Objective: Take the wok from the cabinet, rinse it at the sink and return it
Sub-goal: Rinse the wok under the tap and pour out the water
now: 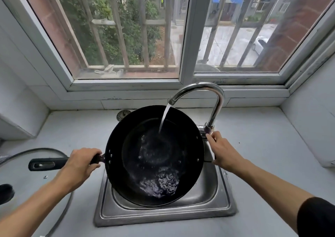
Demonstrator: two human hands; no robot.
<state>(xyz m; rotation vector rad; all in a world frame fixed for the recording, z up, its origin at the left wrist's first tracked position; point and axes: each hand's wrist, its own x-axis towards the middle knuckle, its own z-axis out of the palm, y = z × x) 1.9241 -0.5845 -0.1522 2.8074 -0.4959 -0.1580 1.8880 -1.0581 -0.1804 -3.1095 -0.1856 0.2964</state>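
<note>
A black wok (154, 157) is held tilted over the steel sink (223, 196), with its long black handle pointing left. My left hand (81, 164) grips that handle close to the pan. Water runs from the curved chrome faucet (208, 95) into the wok and pools at its near, lower side. My right hand (223, 151) rests at the wok's right rim, fingers on the faucet lever (204, 130) at the tap's base.
A glass lid (36, 152) with a black knob (6, 194) lies on the counter at the left. A round metal drain cover (122, 113) sits behind the wok. A window with bars runs along the back. Tiled walls close in both sides.
</note>
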